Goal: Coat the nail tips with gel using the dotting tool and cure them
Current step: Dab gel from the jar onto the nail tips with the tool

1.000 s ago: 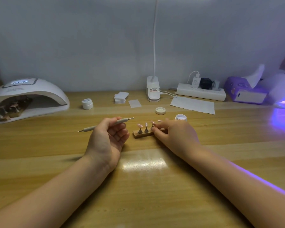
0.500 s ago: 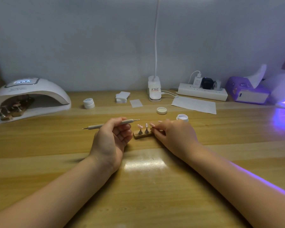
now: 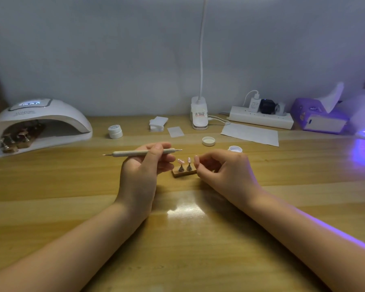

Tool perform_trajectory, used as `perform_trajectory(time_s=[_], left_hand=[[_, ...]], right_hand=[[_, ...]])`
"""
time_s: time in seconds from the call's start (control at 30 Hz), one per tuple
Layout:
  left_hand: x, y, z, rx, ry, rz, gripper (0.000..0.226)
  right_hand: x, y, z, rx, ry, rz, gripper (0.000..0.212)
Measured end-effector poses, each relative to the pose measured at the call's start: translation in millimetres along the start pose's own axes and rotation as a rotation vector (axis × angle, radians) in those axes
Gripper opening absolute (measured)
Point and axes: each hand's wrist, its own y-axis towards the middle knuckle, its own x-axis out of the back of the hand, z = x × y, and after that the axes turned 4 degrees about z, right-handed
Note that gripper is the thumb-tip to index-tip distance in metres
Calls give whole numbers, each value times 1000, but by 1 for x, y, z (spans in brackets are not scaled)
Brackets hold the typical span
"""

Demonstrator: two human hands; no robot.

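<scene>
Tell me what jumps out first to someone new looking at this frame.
Centre of the desk: the left hand holds a dotting tool level, beside a small wooden stand with two visible pink nail tips; the right hand covers the stand's right end. Far left, a white curing lamp shelters more stands; violet light spills in at the right edge.

Pale grey wall [image 3: 114, 49], wooden table [image 3: 51, 186], violet glow, perhaps lamplight, at right
</scene>
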Motion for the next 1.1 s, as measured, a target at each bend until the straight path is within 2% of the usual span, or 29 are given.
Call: perform_trajectory(time_s=[0.1, 0.3, 1.1], left_hand=[[0, -4, 0, -117, 186, 78, 16], [-2, -10, 0, -303, 358, 171, 9], [-2, -11, 3, -264, 345, 184, 10]], right_hand=[[-3, -1, -2, -17, 70, -8, 10], [-5, -2, -2, -3, 126, -16, 8], [-5, -3, -4, 62, 125, -19, 8]])
